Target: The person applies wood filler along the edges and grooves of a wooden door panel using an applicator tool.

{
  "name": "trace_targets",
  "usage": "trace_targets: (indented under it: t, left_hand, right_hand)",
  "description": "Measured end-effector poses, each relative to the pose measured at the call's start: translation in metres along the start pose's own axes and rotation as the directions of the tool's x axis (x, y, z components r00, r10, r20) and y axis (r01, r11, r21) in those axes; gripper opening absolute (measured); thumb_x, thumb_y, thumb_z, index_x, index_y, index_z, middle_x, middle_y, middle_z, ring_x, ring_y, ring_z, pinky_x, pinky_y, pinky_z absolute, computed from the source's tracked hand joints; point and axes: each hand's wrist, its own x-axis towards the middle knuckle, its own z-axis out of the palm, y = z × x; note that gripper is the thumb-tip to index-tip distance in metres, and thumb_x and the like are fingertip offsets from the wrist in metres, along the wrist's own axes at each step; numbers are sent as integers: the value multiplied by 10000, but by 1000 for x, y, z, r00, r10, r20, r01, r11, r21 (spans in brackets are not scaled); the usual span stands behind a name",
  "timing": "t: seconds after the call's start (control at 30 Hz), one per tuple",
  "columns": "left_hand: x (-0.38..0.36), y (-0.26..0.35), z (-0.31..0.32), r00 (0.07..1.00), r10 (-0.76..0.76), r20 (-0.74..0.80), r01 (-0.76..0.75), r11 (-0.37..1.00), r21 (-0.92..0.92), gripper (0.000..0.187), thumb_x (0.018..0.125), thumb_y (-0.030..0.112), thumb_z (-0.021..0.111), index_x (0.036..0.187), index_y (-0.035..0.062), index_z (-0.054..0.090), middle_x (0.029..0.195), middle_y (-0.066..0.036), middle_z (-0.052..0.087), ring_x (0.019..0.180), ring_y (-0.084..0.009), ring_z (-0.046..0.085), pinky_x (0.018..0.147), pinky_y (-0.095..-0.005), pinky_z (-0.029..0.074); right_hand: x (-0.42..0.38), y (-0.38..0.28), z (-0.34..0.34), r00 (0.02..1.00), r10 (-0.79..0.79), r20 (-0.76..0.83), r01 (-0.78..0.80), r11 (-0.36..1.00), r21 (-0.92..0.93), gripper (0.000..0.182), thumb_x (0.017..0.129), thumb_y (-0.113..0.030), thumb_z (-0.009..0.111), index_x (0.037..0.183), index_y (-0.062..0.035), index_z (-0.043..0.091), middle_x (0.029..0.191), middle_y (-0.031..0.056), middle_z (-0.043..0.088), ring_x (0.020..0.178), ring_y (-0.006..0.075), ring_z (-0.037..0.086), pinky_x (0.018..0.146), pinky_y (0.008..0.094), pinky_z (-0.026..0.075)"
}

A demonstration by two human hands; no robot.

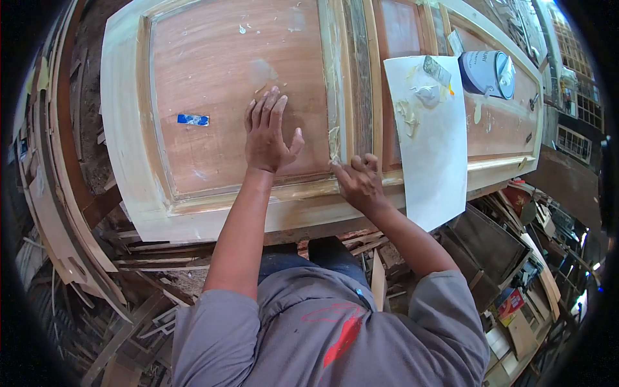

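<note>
A panelled wooden door (pixel 122 161) lies flat in front of me. My left hand (pixel 267 132) rests on its reddish left panel (pixel 213 77), fingers spread and nothing held. My right hand (pixel 361 184) is at the lower end of a moulding strip (pixel 332 84) smeared with cream-coloured filler. One fingertip reaches the filler near the corner while the other fingers are curled; whether they hold anything is hidden. Right of that hand, a white board (pixel 435 168) carries dabs of filler and a putty knife (pixel 437 69).
A tilted can (pixel 480 74) with filler on its rim lies on the door's right part. A small blue-and-white strip (pixel 193 120) is on the left panel. Long boards (pixel 71 213) stand at the left; scrap wood and a dark box (pixel 487 245) surround the door below.
</note>
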Motion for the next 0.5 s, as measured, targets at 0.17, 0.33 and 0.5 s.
trace_targets:
  t: [0.17,0.33,0.5]
  left_hand:
    - [1,0,0,1000,-6,3,6,1000,-9,819,834,315,738,1583,90,492,1694,-192,482,1544,-400,453,1326,-576,269]
    - [0,-1,1,1000,-9,11,9,1000,2,821,841,314,747,1586,95,482,1694,-193,479,1542,-398,454,1327,-576,268]
    - [1,-3,0,1000,-4,14,4,1000,9,823,843,319,750,1589,99,478,1691,-190,480,1541,-394,456,1327,-574,268]
  right_hand:
    - [21,12,-25,991,112,72,-122,980,154,237,845,-56,737,1062,-136,793,869,45,780,918,241,671,951,458,442]
    - [94,49,-13,978,130,-164,-108,985,134,207,833,-42,734,1006,-151,765,809,58,752,897,265,664,937,444,443]
    - [105,56,-3,994,33,-101,-26,997,71,199,820,-34,725,987,-142,719,791,55,735,911,256,665,951,445,428]
